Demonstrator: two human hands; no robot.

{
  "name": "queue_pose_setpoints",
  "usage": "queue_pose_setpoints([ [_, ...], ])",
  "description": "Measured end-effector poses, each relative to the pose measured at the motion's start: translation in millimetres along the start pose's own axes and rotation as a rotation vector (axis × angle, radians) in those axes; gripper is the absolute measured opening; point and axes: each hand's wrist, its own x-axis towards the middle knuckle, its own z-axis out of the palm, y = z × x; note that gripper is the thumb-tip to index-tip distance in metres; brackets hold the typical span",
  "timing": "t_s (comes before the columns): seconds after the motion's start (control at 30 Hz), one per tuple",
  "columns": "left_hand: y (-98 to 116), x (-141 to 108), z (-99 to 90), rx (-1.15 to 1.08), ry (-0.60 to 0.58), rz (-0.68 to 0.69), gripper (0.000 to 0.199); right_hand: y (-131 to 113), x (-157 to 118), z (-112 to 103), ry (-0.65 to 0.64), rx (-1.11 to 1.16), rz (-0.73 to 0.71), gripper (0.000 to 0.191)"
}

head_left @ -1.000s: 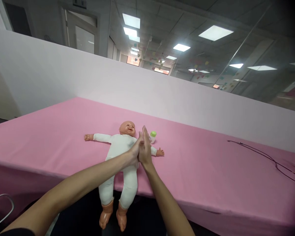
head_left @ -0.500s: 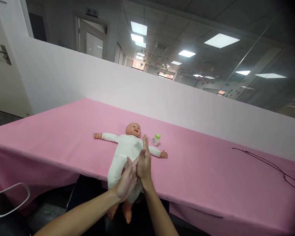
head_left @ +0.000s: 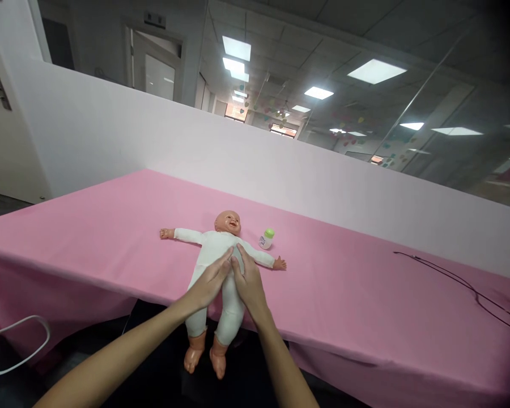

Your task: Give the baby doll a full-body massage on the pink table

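A baby doll (head_left: 216,245) in a white body suit lies on its back, arms spread, its feet hanging past the table's front edge. Over its lower trunk are my left hand (head_left: 210,281) and my right hand (head_left: 250,283), side by side, fingers stretched out and pointing toward the doll's chest. The fingertips of both hands come close together; whether they press on the doll I cannot tell. Neither hand holds anything. Beside the doll's outstretched arm stands a small clear jar (head_left: 266,239) with a green lid.
Pink cloth (head_left: 344,294) covers the table, which meets a white wall (head_left: 280,170) with glass above. A thin black cable (head_left: 450,276) lies at the right. A white loop-shaped frame (head_left: 17,323) shows at lower left.
My hands were pressed palm to palm and turned upright; now they have come apart at the palms and lowered flatter over the doll's trunk. The doll and jar stay in place.
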Motion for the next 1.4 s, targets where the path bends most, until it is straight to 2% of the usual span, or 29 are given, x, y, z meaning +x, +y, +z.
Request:
queue_pose_setpoints([
  [0.1, -14.6, 20.1, -26.0, 0.362, 0.014, -0.006, 0.082, 26.6, 10.4, -0.6, -0.184, -0.051, -0.025, 0.065],
  [0.2, -29.5, 42.4, -35.2, 0.623, -0.116, -0.051, 0.083, 43.3, 18.4, 12.2, -0.358, -0.093, -0.053, 0.061],
  [0.33, -44.8, 72.6, -33.6, 0.824, -0.207, -0.069, 0.088, 58.9, 41.3, 25.1, -0.390, -0.164, -0.015, 0.067],
  [0.43, -54.1, 88.6, -40.0, 0.831, -0.158, -0.127, 0.087, 71.4, 56.3, 27.4, -0.324, -0.183, 0.122, 0.080],
  [0.53, -61.6, 90.4, -55.2, 0.787, -0.098, -0.181, 0.093, 80.3, 57.0, 25.1, -0.274, -0.169, 0.223, 0.093],
  [0.63, -62.5, 75.7, -73.5, 0.732, -0.103, -0.221, 0.095, 78.2, 42.8, 16.5, -0.280, -0.141, 0.290, 0.098],
  [0.73, -53.5, 51.3, -86.9, 0.702, -0.154, -0.255, 0.094, 65.4, 20.2, 4.6, -0.338, -0.107, 0.320, 0.097],
  [0.83, -38.0, 29.7, -85.5, 0.724, -0.272, -0.295, 0.097, 51.1, 1.0, 0.5, -0.398, -0.091, 0.278, 0.090],
  [0.93, -25.4, 22.7, -66.8, 0.708, -0.351, -0.206, 0.096, 44.9, -3.8, 10.5, -0.437, -0.110, 0.144, 0.080],
  [1.03, -22.3, 35.0, -44.3, 0.710, -0.303, -0.082, 0.092, 49.7, 9.2, 26.6, -0.428, -0.153, -0.014, 0.071],
  [1.13, -28.7, 60.2, -34.4, 0.750, -0.239, -0.051, 0.089, 61.5, 33.6, 36.6, -0.347, -0.184, -0.031, 0.067],
  [1.27, -44.9, 86.9, -43.7, 0.791, -0.131, -0.128, 0.088, 78.2, 58.7, 35.8, -0.236, -0.202, 0.150, 0.074],
  [1.4, -57.4, 84.4, -63.9, 0.726, -0.087, -0.197, 0.096, 89.8, 56.2, 27.2, -0.182, -0.146, 0.265, 0.092],
])
